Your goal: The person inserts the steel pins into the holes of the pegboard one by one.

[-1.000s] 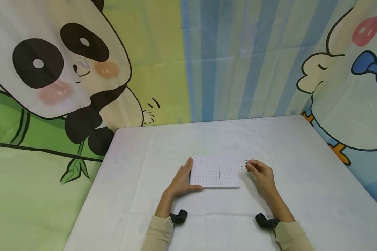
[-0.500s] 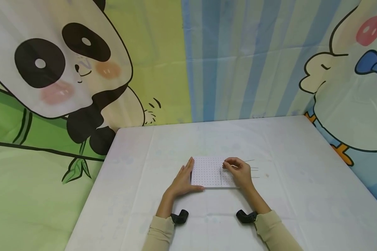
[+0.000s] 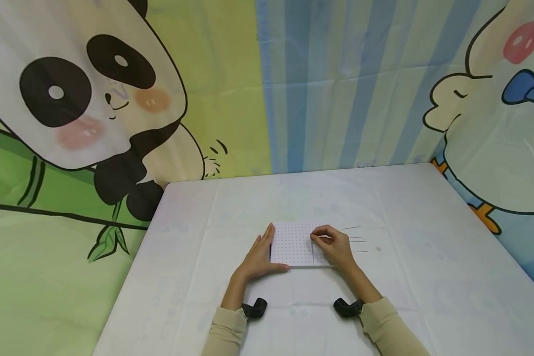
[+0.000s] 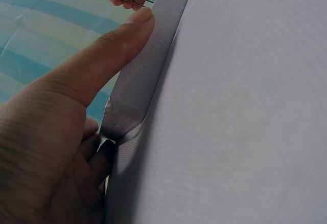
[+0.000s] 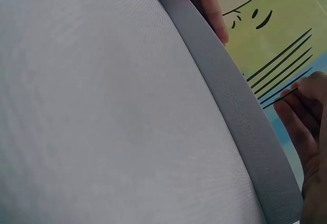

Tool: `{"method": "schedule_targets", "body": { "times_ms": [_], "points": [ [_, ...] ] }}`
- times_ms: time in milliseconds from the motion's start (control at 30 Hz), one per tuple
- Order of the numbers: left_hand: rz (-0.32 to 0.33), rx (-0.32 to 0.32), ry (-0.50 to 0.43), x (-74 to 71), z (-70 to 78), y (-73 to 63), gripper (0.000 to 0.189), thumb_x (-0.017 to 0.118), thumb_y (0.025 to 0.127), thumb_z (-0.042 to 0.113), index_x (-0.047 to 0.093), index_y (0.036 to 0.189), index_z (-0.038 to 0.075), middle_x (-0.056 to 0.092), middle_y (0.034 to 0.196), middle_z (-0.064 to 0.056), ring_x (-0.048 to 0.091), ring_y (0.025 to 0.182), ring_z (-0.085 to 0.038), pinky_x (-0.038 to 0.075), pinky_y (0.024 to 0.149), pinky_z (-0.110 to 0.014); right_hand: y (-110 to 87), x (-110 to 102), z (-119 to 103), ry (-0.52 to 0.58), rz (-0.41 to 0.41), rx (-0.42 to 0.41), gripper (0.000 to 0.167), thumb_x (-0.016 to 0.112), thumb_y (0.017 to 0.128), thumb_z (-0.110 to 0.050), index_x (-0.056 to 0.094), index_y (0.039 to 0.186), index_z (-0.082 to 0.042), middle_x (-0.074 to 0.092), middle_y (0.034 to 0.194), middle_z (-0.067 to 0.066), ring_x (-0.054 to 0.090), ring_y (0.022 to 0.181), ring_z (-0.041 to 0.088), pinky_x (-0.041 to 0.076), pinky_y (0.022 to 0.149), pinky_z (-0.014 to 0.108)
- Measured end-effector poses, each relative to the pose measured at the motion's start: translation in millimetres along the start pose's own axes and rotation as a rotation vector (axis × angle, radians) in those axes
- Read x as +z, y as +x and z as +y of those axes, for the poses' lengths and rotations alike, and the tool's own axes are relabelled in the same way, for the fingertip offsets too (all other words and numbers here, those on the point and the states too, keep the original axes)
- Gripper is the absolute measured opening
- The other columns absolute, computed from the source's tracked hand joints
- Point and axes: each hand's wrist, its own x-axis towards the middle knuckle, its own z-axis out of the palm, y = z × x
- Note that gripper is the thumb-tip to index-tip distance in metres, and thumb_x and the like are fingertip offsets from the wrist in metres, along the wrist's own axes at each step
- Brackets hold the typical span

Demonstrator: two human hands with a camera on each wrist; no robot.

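A white board with a grid of small holes (image 3: 290, 243) lies flat on the table. My left hand (image 3: 254, 257) rests against its near left corner, fingers straight along the left side and thumb along the front edge. Several thin dark metal rods (image 5: 282, 59) stand upright from the board in a row. My right hand (image 3: 335, 244) is over the board's right part, at the row's far end. Its thumb and fingertips pinch a thin metal rod (image 5: 278, 99), close beside the standing ones. Whether this rod's lower end sits in a hole is hidden.
Several more thin rods (image 3: 357, 241) lie spread on the white-covered table (image 3: 427, 277), right of the board. A printed cloth backdrop (image 3: 320, 89) hangs behind the table. Black wrist cameras (image 3: 254, 308) are strapped to both forearms.
My right hand has moved left from the loose rods to over the board, then slightly further left to the standing row. The left hand has stayed at the board's corner.
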Motion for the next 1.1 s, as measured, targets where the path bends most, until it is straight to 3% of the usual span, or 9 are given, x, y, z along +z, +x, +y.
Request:
{"method": "schedule_targets", "body": {
  "times_ms": [300, 800, 1100],
  "points": [
    [0.005, -0.005, 0.002, 1.8, -1.2, 0.2, 0.125, 0.076, 0.062, 0.058, 0.005, 0.148, 0.003, 0.001, 0.154, -0.006, 0.005, 0.139, -0.014, 0.003, 0.113, -0.036, -0.4, -1.2, -2.1, -0.009, -0.049, 0.036, 0.010, 0.067, 0.076, 0.012, 0.063, 0.085, 0.010, 0.064, 0.082, 0.019, 0.065, 0.078, 0.033, 0.056, 0.067, 0.027],
    [0.004, 0.001, 0.020, 0.8, -3.3, 2.3, 0.127, 0.075, 0.061, 0.062, 0.003, 0.148, 0.004, 0.001, 0.154, -0.006, 0.004, 0.139, -0.014, 0.003, 0.113, -0.036, 1.3, -1.9, -1.4, -0.013, -0.040, 0.080, 0.009, 0.069, 0.076, 0.011, 0.065, 0.083, 0.007, 0.065, 0.080, 0.016, 0.066, 0.078, 0.030, 0.055, 0.067, 0.025],
    [-0.004, -0.005, 0.018, -0.2, -0.3, 1.4, 0.126, 0.077, 0.061, 0.058, 0.003, 0.148, 0.004, 0.001, 0.154, -0.006, 0.004, 0.139, -0.013, 0.002, 0.113, -0.034, 0.5, -6.1, 2.7, 0.080, -0.056, 0.080, 0.011, 0.067, 0.077, 0.009, 0.064, 0.088, 0.009, 0.064, 0.087, 0.021, 0.064, 0.084, 0.029, 0.055, 0.071, 0.027]
  ]
}}
